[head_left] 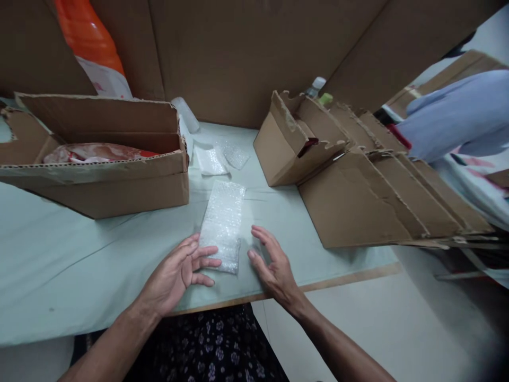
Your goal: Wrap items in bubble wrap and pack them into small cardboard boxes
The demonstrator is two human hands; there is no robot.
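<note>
A long bubble wrap bag [223,217] lies flat on the pale green tablecloth, its near end appearing folded over. My left hand [178,270] is at the bag's lower left edge, palm turned inward, fingers spread and partly over the near end; whether they touch it I cannot tell. To the right of the bag, a short gap away, my right hand [272,262] hovers with thumb and fingers apart and nothing between them. Farther back lie a smaller white bubble wrap piece [211,161] and a clear bubble wrap piece [236,155].
On the left stands an open cardboard box [139,185] with red-and-white packages inside. Several cardboard boxes [350,207] crowd the right, bottle tops showing behind. An orange bottle [89,37] and a translucent cylinder [186,115] are at the back. Another person's blue sleeve [457,114] shows at right.
</note>
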